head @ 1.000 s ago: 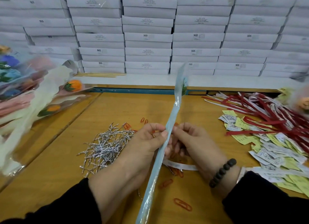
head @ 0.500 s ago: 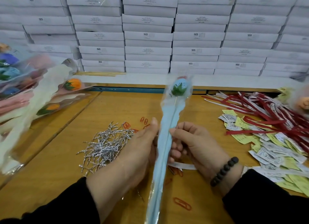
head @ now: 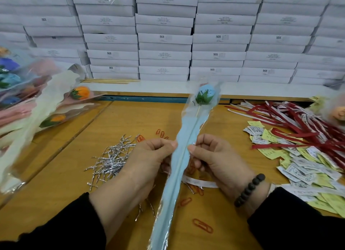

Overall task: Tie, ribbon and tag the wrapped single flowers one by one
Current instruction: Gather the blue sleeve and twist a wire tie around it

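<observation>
1. Holding a wrapped blue flower (head: 186, 145) upright above the middle of the wooden table (head: 119, 122), I pinch its sleeve between my left hand (head: 147, 162) and right hand (head: 216, 160), thumbs clamped on either side.
2. Gathering the cellophane snugly around the stick comes next, I judge, before reaching for a silver twist tie (head: 110, 160) from the pile left of my hands.
3. Compared with a second ago, the sleeve has turned from edge-on to face me, and the bloom (head: 205, 93) now shows.

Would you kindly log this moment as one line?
left hand pinches blue wrapped flower | right hand pinches it too | silver twist ties untouched
</observation>
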`<state>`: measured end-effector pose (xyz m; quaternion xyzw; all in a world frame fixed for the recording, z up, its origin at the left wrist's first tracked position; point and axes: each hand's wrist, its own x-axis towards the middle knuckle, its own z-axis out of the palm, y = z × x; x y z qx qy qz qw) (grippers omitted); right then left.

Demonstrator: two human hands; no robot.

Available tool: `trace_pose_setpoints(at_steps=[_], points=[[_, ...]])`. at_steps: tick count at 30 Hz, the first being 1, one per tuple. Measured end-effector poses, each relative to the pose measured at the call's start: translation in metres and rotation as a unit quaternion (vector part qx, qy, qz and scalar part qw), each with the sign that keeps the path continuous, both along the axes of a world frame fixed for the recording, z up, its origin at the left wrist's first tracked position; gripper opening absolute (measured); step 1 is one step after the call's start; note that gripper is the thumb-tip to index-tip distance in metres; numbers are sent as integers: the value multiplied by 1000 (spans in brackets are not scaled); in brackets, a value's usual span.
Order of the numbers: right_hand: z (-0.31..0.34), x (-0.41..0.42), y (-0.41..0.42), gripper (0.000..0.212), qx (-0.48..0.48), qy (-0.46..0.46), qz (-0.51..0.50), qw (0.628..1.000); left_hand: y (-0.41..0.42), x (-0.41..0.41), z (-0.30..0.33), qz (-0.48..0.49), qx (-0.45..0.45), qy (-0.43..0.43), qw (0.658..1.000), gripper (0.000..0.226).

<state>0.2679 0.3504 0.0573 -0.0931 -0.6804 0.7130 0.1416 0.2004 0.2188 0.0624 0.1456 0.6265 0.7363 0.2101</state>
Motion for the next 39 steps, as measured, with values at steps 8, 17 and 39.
trace_pose_setpoints(at_steps=[8,17,39], points=[[3,1,-4,16,7,22,9,1000,1,-2,-3,10,-23,14,1000,23],[0,0,-6,21,-20,-18,7,1000,2,-1,-3,51,-56,178,981,16],[2,0,3,14,-12,-5,-56,998,-3,-4,-1,-89,-32,36,995,24]])
